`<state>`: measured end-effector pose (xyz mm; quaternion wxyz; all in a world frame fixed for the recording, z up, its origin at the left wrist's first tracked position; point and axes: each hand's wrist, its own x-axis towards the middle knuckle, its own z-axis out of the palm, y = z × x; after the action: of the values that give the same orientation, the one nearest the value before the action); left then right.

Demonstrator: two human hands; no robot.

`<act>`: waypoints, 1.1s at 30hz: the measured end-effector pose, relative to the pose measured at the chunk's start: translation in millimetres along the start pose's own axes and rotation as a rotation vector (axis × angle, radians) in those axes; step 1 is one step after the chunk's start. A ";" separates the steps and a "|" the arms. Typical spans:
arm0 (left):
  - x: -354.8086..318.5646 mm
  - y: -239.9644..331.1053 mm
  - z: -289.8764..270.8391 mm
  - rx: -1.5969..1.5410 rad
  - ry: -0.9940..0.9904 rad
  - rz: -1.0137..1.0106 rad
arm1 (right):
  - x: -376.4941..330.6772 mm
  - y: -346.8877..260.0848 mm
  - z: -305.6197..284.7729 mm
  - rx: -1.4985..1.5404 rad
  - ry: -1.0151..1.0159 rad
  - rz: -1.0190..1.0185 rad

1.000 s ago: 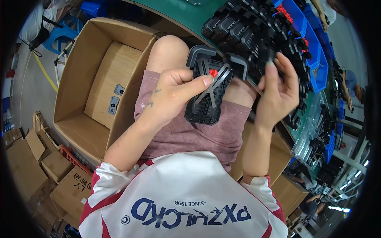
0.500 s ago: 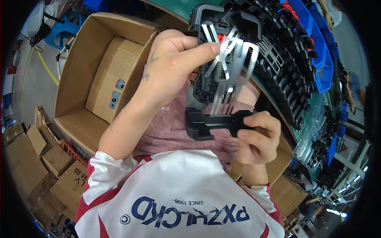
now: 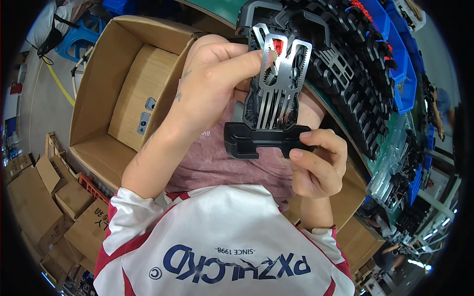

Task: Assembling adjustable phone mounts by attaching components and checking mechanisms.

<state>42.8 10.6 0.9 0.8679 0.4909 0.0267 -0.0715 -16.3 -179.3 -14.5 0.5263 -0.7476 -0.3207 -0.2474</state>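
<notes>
Head view. Left hand (image 3: 212, 71) closed round the left side of a black housing (image 3: 253, 106), thumb across its front; the far fingers are hidden behind it. Housing is held up above the lap, just off the near edge of the green bench (image 3: 217, 11), its two curved arms pointing away from the wearer. A red piece (image 3: 279, 47) shows inside, near the arms.

Right hand (image 3: 321, 165) pinches the right end of a black end piece (image 3: 266, 140), thumb and fingertips tight on it. A silver slotted plate (image 3: 285, 74) runs up from that piece and lies over the housing's front; left thumb tip visible through the plate's left slot. Whether plate and housing touch, cannot tell.

On the bench: rows of black parts (image 3: 353, 96) by the near edge, blue bins (image 3: 405, 76) along the far edge. Left of the lap, an open carton (image 3: 94, 79); two small grey parts (image 3: 143, 123) on its floor, close to the right wall.
</notes>
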 end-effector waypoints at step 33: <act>-25.2 6.1 -3.6 0.121 -0.251 -0.083 | 10.0 -1.1 -15.7 0.145 -0.038 0.114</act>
<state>18.9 19.3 7.1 0.8295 0.5278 -0.0663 -0.1699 -10.8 -191.6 -1.7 0.5862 -0.7291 -0.3047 -0.1789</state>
